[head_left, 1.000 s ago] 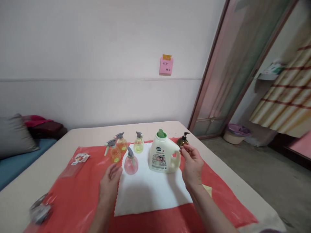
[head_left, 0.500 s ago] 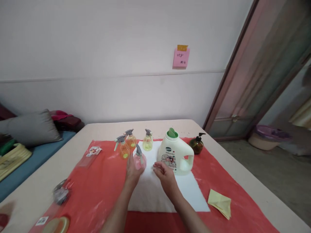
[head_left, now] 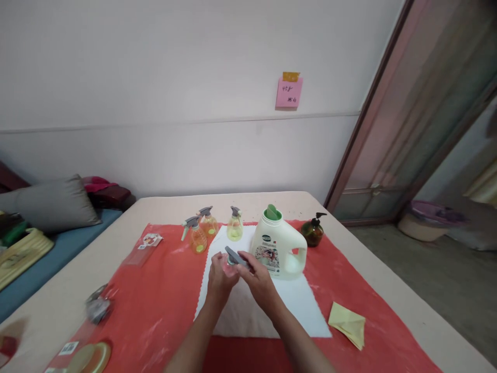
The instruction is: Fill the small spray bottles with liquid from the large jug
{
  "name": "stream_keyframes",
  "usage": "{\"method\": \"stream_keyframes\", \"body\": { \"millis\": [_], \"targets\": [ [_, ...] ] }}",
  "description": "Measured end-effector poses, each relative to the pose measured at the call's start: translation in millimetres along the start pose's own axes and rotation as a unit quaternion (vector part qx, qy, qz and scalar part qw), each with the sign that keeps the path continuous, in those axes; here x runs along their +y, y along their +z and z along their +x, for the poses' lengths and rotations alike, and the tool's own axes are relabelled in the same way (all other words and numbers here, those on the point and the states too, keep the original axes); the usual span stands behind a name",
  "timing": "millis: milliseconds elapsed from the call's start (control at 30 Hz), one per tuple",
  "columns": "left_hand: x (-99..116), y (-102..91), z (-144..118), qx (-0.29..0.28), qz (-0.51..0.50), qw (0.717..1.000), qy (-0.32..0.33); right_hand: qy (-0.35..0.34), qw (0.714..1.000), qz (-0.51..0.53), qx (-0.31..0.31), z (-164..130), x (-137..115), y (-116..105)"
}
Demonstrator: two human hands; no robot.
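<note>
In the head view, the left hand [head_left: 220, 280] has its fingers wrapped round a pink spray bottle [head_left: 229, 267], and the right hand [head_left: 259, 278] has its fingers closed on that bottle's grey spray head [head_left: 236, 257]. The head lies tilted at the bottle's neck; whether it is screwed tight cannot be told. Both hands are over the middle of the surface [head_left: 77, 285], above a white cloth [head_left: 295, 308] spread on a red sheet [head_left: 155, 290].

Just beyond the right hand, a pale jug [head_left: 280, 247] stands upright on the cloth, a green piece [head_left: 272, 211] in its mouth. To its right, nearer the surface's far right corner, stands a brown pump bottle [head_left: 312, 234]. A yellow spray bottle [head_left: 235, 229] stands at the cloth's far edge. Two orange spray bottles, one nearer [head_left: 199, 240] and one farther [head_left: 209, 226], stand close together to its left.

Toward the surface's left edge lie a clear packet [head_left: 143, 249], a crumpled plastic bundle [head_left: 98, 308] and, nearest the person, a round gold lid [head_left: 92, 357]. A folded yellow cloth [head_left: 347, 324] lies toward the right edge, beside the white cloth's near right corner.
</note>
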State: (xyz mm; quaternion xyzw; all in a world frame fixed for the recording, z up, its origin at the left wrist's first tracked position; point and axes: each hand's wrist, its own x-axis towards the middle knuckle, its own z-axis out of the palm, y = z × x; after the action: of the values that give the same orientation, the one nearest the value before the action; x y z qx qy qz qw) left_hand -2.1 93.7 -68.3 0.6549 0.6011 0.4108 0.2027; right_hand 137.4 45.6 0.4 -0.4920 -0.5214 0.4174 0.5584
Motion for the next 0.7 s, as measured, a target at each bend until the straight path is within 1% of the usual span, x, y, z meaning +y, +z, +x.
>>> {"method": "stream_keyframes", "body": {
  "millis": [67, 133, 200, 267, 333, 400, 467, 567, 700],
  "targets": [
    [4, -0.8, -3, -0.002, 0.003, 1.0, 0.018, -0.008, 1.0, 0.002, -0.003, -2, -5, 0],
    [10, -6.2, -4, -0.006, 0.008, 0.999, 0.039, -0.01, 1.0, 0.008, -0.001, -4, -9, -4],
    [18, -15.3, -7, -0.012, 0.011, 0.998, 0.055, -0.006, 1.0, 0.018, 0.011, -4, -13, -12],
    [30, -26.8, -11, -0.021, 0.016, 0.998, 0.06, 0.002, 0.999, 0.032, 0.027, -4, -18, -23],
    [46, -39.8, -17, -0.049, 0.026, 0.998, 0.042, 0.012, 0.998, 0.051, 0.034, -5, -23, -33],
    [64, -52.7, -23, -0.095, 0.033, 0.995, -0.014, 0.021, 0.997, 0.074, 0.027, -7, -29, -39],
    [79, -63.7, -28, -0.129, 0.013, 0.99, -0.051, 0.023, 0.995, 0.101, 0.016, -11, -34, -39],
    [94, -74.5, -37, -0.157, -0.055, 0.984, -0.062, 0.024, 0.99, 0.137, 0.001, -17, -42, -30],
    [102, -83.6, -47, -0.192, -0.11, 0.973, -0.062, 0.033, 0.986, 0.163, -0.005, -24, -50, -22]
  ]
}}
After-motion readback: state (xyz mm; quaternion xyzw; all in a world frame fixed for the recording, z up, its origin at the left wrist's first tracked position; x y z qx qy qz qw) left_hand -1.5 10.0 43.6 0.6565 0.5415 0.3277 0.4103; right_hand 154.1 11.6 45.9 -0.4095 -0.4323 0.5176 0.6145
